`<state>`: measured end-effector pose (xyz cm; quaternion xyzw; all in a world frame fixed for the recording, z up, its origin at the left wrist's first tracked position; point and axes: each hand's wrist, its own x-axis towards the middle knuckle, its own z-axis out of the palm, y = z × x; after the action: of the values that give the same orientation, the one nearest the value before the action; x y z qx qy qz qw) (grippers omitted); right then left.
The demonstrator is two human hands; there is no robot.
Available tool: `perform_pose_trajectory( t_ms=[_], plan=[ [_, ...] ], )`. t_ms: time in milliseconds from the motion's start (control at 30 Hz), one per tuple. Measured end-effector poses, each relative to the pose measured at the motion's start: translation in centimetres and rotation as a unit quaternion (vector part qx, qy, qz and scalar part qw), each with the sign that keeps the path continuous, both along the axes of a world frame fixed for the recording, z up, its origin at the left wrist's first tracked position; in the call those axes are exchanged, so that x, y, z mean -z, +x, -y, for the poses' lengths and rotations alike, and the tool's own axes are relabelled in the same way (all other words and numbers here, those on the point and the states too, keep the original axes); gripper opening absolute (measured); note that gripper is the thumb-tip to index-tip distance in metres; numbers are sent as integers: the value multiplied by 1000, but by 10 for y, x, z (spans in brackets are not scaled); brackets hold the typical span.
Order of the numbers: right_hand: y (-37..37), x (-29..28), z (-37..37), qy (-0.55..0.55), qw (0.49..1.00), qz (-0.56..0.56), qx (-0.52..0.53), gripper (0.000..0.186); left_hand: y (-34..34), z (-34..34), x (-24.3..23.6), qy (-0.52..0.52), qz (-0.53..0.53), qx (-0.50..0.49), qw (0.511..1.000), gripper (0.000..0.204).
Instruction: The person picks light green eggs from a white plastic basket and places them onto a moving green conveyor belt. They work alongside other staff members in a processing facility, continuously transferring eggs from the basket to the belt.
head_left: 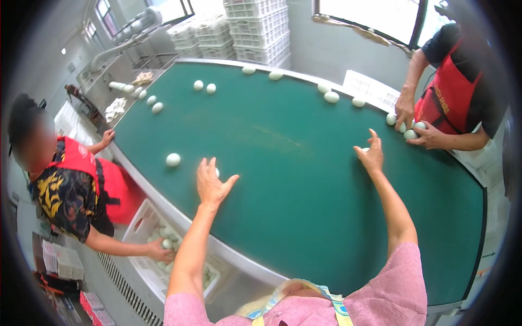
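On the green table (304,217), my left hand (213,185) is spread with its thumb stretched to the right. A pale egg (217,173) shows partly behind it; whether they touch I cannot tell. Another egg (173,160) lies just left of this hand. Across the table to the right, my right hand (372,156) has its fingers and thumb apart. Between them an egg (366,149) peeks out, mostly hidden by the hand.
At left, a person in a red apron (122,187) reaches into a white crate (142,217) of eggs. Another red-aproned person (448,100) handles several eggs (410,134) at far right. More eggs (276,75) lie along the far edge. White crates (260,32) are stacked behind.
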<state>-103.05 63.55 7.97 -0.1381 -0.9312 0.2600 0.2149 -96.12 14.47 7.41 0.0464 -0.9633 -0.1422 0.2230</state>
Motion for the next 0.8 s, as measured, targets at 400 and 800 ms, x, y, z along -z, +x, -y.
perform_pose_trajectory(
  t_ms=[400,800],
  plan=[
    [-113,14,-51,-55,992,41,106,116,38,74,-31,16,-138,-46,989,69],
    [-144,-15,-5,-26,995,96,-27,81,32,70,-43,49,178,-130,974,68]
  ],
)
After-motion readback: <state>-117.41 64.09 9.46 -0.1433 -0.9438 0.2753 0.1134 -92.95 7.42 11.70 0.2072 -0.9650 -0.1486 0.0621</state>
